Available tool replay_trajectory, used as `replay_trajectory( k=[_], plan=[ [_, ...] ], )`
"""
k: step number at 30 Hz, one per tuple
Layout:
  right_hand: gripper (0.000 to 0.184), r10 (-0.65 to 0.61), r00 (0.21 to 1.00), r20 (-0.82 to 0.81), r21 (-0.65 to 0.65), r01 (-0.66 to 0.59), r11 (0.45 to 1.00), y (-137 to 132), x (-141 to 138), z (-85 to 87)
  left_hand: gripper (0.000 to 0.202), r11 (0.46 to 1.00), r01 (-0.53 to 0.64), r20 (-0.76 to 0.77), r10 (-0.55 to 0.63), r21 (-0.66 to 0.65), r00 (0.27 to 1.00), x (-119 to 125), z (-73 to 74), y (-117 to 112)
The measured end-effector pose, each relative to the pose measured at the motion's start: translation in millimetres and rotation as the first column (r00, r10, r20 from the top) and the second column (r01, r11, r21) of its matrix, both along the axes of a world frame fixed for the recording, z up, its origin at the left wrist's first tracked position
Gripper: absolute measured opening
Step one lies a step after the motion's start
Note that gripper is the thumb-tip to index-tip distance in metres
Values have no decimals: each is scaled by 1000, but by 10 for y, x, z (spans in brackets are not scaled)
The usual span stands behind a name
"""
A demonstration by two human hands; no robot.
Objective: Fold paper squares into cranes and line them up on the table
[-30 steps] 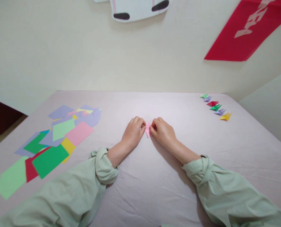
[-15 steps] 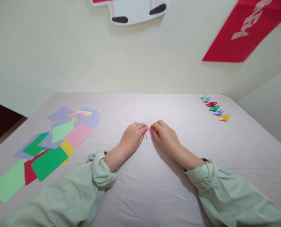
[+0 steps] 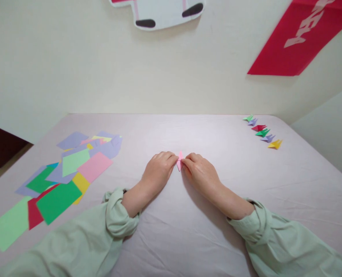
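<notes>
A small folded piece of pink paper (image 3: 179,163) lies at the middle of the table, narrow and pointed toward me. My left hand (image 3: 160,169) pinches its left edge between thumb and fingers. On the opposite edge, the fingertips of my right hand (image 3: 201,171) are closed on the same paper. Parts of the paper's sides are hidden under the fingertips; its upper and lower tips show between the hands.
Loose coloured paper sheets (image 3: 94,167) overlap on the left of the table (image 3: 171,238). Several small folded paper figures, the nearest a yellow one (image 3: 275,144), stand in a slanting row at the far right. A wall (image 3: 171,77) rises behind the table.
My right fingers have come down and closer onto the pink paper. More of the paper now shows between the hands, and the left hand has shifted slightly left and toward me.
</notes>
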State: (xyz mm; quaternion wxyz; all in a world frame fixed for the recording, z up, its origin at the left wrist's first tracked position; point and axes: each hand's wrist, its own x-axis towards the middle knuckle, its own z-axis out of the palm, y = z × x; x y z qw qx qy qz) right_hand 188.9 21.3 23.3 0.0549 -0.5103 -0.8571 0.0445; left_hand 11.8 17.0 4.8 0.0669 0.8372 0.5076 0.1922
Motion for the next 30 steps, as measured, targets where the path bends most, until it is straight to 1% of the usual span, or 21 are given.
replay_trajectory(
  k=[2,5,8,11,15,22,30],
  plan=[
    [20,2,1000,17,5,-2,1000,-14,-13,-3,22,1000,2,-54,-3,-6,999,10,5,-80],
    [19,10,999,32,24,-11,1000,-39,-37,-18,28,1000,0,-83,-1,-16,997,20,-19,-150],
    [20,12,999,31,59,-14,998,-60,-58,-41,33,1000,2,-72,-3,-19,997,29,-41,-155],
    [20,18,999,41,67,-21,998,-70,-69,-51,36,1000,-4,-65,3,-18,998,37,-47,-142],
    [19,18,998,57,64,-21,998,-73,-73,-45,36,1000,-15,-67,13,-25,998,40,-47,-143],
    [24,6,998,69,72,-11,997,-64,-74,-36,38,999,-14,-80,11,-34,997,42,-28,-139],
    [18,12,982,190,85,-29,996,-107,-98,-4,32,997,-59,-139,51,-53,989,83,62,-169]
  ],
)
